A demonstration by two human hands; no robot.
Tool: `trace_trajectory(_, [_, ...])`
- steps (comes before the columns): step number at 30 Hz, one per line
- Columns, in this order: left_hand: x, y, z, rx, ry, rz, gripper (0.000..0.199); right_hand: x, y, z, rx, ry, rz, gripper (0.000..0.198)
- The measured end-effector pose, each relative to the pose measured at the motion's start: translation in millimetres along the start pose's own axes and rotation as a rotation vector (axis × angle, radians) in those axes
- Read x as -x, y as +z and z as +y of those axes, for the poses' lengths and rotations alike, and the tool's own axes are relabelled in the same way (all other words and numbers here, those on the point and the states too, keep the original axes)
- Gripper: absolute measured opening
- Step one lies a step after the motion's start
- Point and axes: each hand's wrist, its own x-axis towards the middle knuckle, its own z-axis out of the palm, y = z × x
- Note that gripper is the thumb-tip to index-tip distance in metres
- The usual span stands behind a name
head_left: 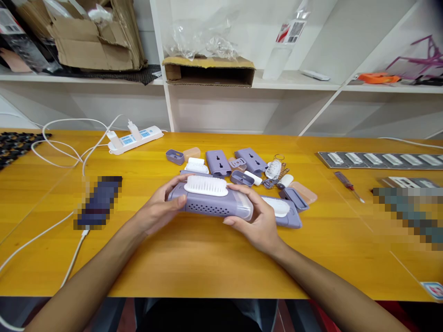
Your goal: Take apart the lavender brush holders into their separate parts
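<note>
My left hand (159,206) and my right hand (260,222) hold a purple plastic case (211,205) between them, above the wooden table. Its front face has rows of small holes, and its right end is clear plastic. A white bristle brush (206,186) lies along its top. The fingers of both hands are closed around the two ends, thumbs at the front. Just behind are two purple covers with slots, the left cover (215,161) and the right cover (251,159). Partly behind my right hand lies a purple panel (292,220) with a white oval pad.
Small oval purple cups (175,157), a purple tray (296,198) and springs (281,169) lie behind the case. A phone (98,203) with a cable and a power strip (136,139) are at left. At right are a screwdriver (349,185) and a long strip (380,160) of white pieces.
</note>
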Motion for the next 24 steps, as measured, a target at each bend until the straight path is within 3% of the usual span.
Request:
trace_trajectory(3, [-0.2,7.1,-8.8,0.067,0.034,0.113,0.081,1.9,0.4,2.9,0.029,-0.003,0.040,0.067])
trace_trajectory(6, [-1.1,15.2,-17.3,0.122,0.051,0.192,0.074,3.6,0.6,3.5,0.058,-0.042,0.051,0.069])
trace_trajectory(12, [-1.3,29.4,-23.9,0.202,0.075,0.194,0.046,5.2,2.9,-4.2,0.095,-0.147,-0.027,0.060])
trace_trajectory(24, [6.8,39.4,-31.0,0.291,0.013,0.184,0.061,5.8,4.6,-2.7,0.210,-0.322,-0.060,0.067])
